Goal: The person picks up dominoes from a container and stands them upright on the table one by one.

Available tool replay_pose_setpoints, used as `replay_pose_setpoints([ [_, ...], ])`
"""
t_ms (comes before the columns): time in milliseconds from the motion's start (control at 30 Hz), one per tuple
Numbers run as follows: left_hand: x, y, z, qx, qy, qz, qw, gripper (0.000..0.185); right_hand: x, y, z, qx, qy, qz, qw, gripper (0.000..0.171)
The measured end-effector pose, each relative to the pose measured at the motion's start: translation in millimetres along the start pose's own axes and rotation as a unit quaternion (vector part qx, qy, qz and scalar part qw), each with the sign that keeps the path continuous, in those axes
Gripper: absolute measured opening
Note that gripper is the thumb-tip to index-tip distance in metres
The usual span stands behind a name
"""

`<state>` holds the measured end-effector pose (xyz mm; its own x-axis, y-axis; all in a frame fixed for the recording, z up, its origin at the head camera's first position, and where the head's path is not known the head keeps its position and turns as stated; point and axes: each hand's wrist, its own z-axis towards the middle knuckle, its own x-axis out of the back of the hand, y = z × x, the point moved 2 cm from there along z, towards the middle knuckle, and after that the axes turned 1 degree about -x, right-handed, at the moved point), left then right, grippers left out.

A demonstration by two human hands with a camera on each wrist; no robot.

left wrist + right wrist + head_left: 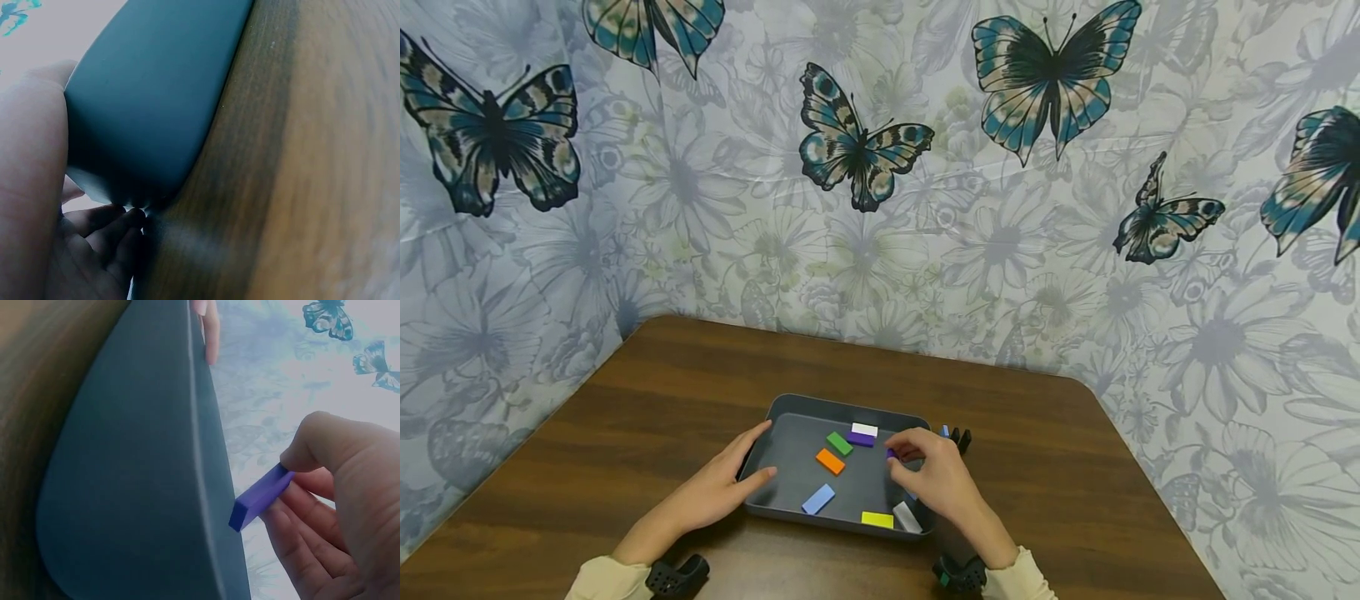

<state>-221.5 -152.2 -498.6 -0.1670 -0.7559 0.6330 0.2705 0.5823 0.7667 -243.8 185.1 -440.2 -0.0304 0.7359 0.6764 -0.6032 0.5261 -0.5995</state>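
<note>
**Purple block: end grip**

The right hand pinches one end between thumb and fingers; the long axis slants from the fingertips toward the tray, over its right side. The left hand, farther off, grips the left rim.

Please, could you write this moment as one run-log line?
left hand: holds gray tray, left side | right hand: pinches purple block | inside tray: orange block, green block, yellow block, others
</note>
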Motion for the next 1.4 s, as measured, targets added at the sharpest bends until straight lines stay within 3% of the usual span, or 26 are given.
replay_pose_setpoints([
  [1100, -0.8, -1.0, 0.0, 0.002, -0.007, -0.001, 1.0000, 0.080, 20, 7, 4, 0.038, 0.057, 0.004, 0.998, 0.027],
  [1400, -0.1, 0.3, 1.1, 0.002, -0.006, 0.000, 1.0000, 0.080, 28, 8, 6, 0.029, 0.069, 0.002, 0.997, 0.028],
])
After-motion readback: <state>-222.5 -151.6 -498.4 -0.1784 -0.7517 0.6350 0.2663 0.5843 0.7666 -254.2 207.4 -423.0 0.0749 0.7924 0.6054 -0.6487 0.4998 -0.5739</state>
